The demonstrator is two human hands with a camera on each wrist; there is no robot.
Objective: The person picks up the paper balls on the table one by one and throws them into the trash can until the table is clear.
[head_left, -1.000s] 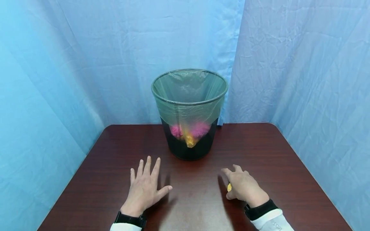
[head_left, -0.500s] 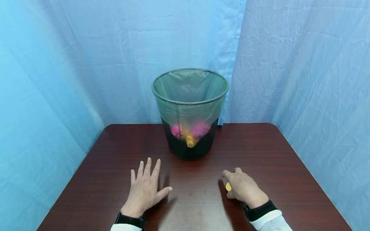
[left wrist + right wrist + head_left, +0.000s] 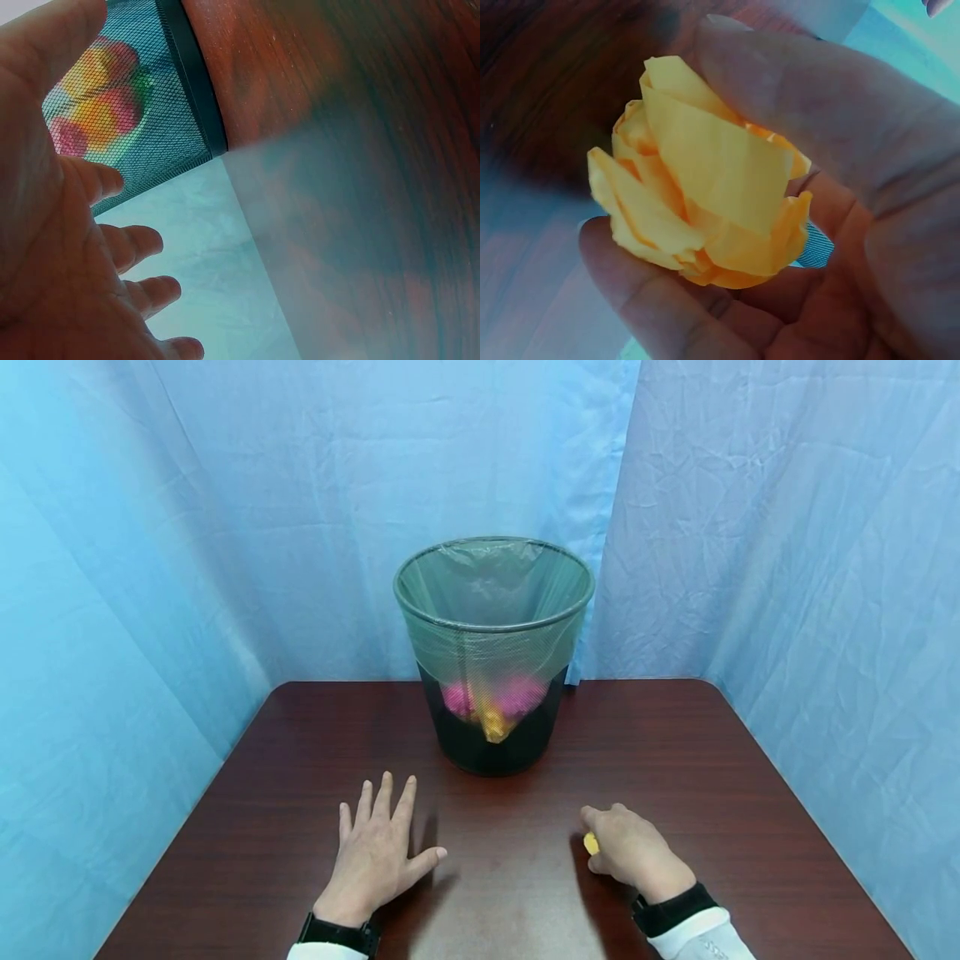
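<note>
In the right wrist view a crumpled yellow paper ball (image 3: 712, 180) sits between the thumb and fingers of my right hand (image 3: 636, 850). Only a small yellow edge of it shows in the head view, beside the thumb. My left hand (image 3: 371, 860) spreads its fingers palm down over the left part of the table (image 3: 225, 827) and holds nothing. Beyond both hands stands a mesh wastebasket (image 3: 491, 760) lined with a translucent green bag (image 3: 495, 647). Pink and yellow crumpled balls (image 3: 521, 697) show through its lower wall.
Blue curtains (image 3: 360, 510) hang behind the table and along both sides. The wastebasket stands near the table's far edge, about midway across. Black bands (image 3: 675, 910) circle both wrists below white sleeves.
My right hand has moved slightly down toward the near side, its fingers drawn in closer round the yellow paper ball. The left hand has barely shifted, and the wastebasket stays put.
</note>
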